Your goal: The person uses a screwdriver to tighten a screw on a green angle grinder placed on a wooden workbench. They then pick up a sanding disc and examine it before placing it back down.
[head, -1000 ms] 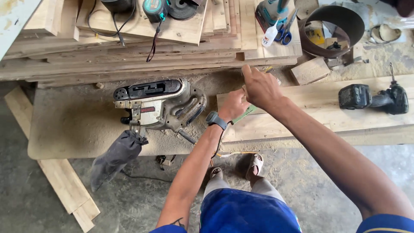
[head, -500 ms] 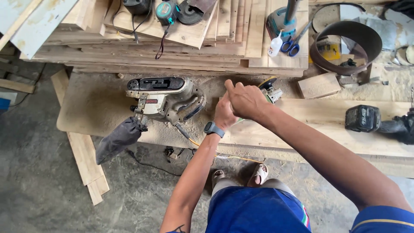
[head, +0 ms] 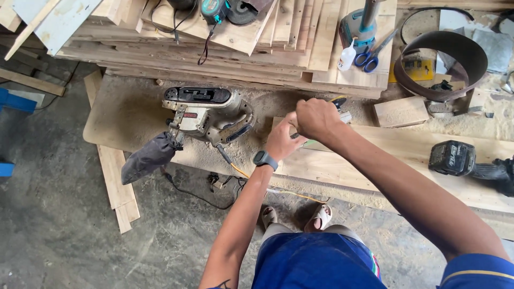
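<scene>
Wood everywhere, with sawdust all over the low bench [head: 123, 120]. Both hands close together over a long pale plank [head: 396, 152]. Right hand [head: 316, 118] clenched in a fist around a small green-and-grey power tool [head: 336, 109], mostly hidden under the knuckles, only its tip and a bit of green showing. Left hand [head: 281, 140] just below and touching the right one, fingers curled in toward the same tool, thumb up; hard to tell if really gripping it or only resting there. Black watch [head: 265, 159] on the left wrist.

Just left of the hands, a belt sander [head: 209, 115] lying on the dusty bench, with a dark dust bag [head: 147, 158] hanging off the edge. Cordless drill [head: 471, 160] far to the right on the same plank, well apart from the hands. Small wooden block [head: 401, 111] near the right hand, a little past the tool. Higher up, a stack of boards [head: 214, 59] with blue scissors [head: 369, 56] and a white glue bottle [head: 347, 56] side by side. Big brown sanding belt loop [head: 439, 67] at the top right
</scene>
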